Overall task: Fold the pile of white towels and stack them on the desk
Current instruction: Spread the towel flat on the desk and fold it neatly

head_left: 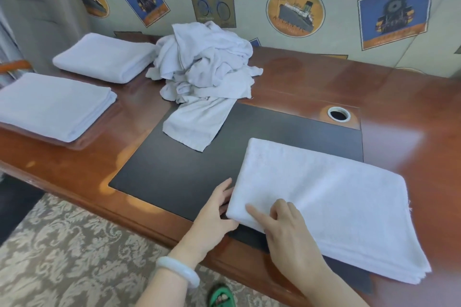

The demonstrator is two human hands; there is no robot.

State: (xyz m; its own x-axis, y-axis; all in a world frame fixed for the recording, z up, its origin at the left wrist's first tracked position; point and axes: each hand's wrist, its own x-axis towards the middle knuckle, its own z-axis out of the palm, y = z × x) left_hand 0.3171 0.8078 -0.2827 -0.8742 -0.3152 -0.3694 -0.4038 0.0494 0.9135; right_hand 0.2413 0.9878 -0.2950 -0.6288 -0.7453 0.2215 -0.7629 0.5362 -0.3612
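The folded towel point(324, 202) lies at the near edge of the desk point(374, 87). It looks soft, light and limp, and would likely sag open unless lifted by its thick folded edge. The left grip point(214, 212) touches that edge; I cannot tell whether it is pinching. The right grip point(287, 227) rests loosely on top, forefinger out, holding nothing. Two folded stacks lie at the left, one nearer point(52, 107) and one behind it point(104, 57). Beside them is one crumpled pile point(204, 67), its towels uncountable.
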